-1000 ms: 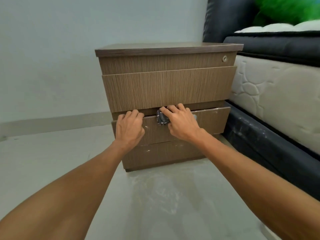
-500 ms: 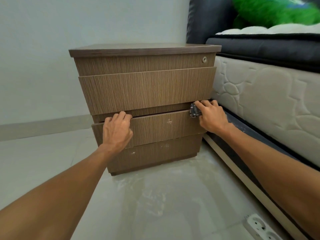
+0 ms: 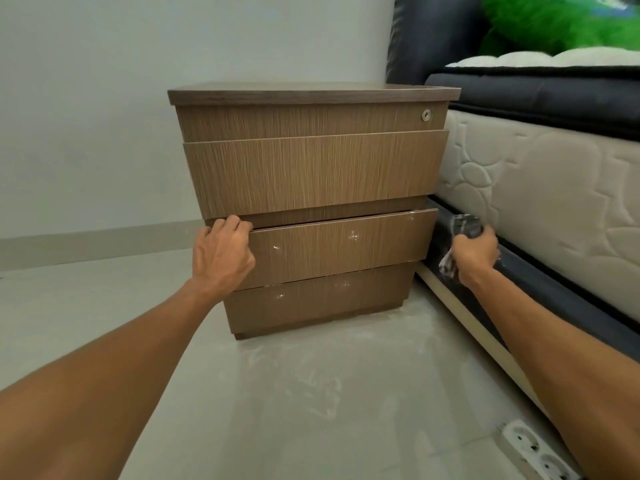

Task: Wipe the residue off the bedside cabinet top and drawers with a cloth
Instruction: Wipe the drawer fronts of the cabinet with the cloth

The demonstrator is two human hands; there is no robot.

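Note:
A brown wood-grain bedside cabinet (image 3: 311, 168) stands on the floor against the wall, with a lock at the top right. Its middle drawer (image 3: 346, 251) is pulled slightly out and carries white specks of residue, as does the bottom drawer (image 3: 318, 299). My left hand (image 3: 221, 254) grips the top left edge of the middle drawer. My right hand (image 3: 474, 254) is off the cabinet's right side, next to the bed base, closed on a crumpled grey cloth (image 3: 465, 226).
A bed with a cream mattress (image 3: 540, 202) and dark base (image 3: 540, 289) stands close against the cabinet's right side. A white power strip (image 3: 536, 455) lies on the floor at the lower right. The pale floor (image 3: 311, 393) in front shows whitish smears.
My right hand with the cloth slid right along the middle drawer's top edge and has come off its right end. The left hand kept its hold on the drawer.

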